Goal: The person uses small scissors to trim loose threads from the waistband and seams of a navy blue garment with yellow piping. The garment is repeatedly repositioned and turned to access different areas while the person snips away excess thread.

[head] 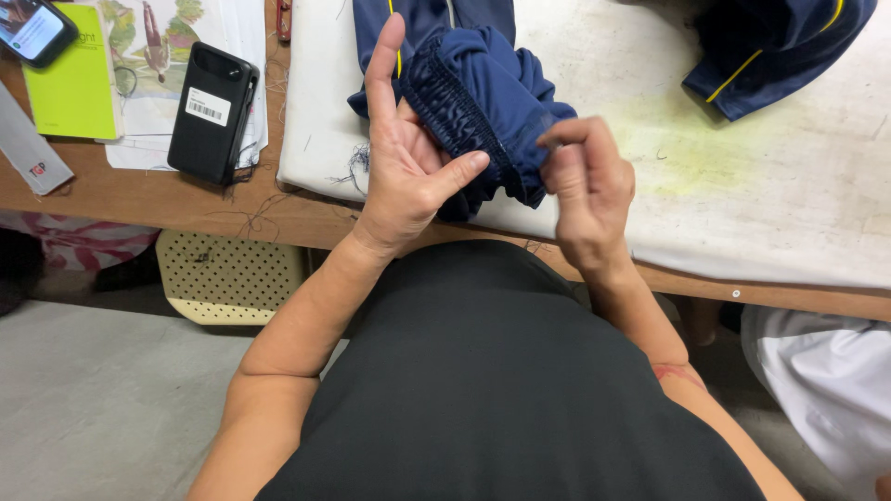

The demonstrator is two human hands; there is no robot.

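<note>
The left hand (401, 158) is held up with its palm showing, fingers spread and straight, the forefinger pointing away from the body; its thumb tip presses on the gathered elastic band of the navy garment (483, 102). So it is not closed round the cloth, only touching it along the palm side and at the thumb. The right hand (585, 190) is curled, fingertips bunched against the thumb just at the garment's right edge; whether cloth or a loose thread is pinched there cannot be told.

The garment lies bunched between the two hands on the white pad (789, 186), which covers the wooden table (139, 199). Its ribbed band runs slantwise from beyond the left forefinger down toward the left thumb, and the rest of the cloth reaches away toward the far edge.

Beyond the right fingers, well apart, lies a second navy piece (770, 46) with yellow piping. Left of the left fingers, past the pad's edge, sit a black device (212, 113) with a white label, papers (186, 37), a green booklet (70, 83) and a phone (32, 28). Loose threads (355, 167) trail just beside the left palm. Nothing lies across the garment besides the hands themselves.
</note>
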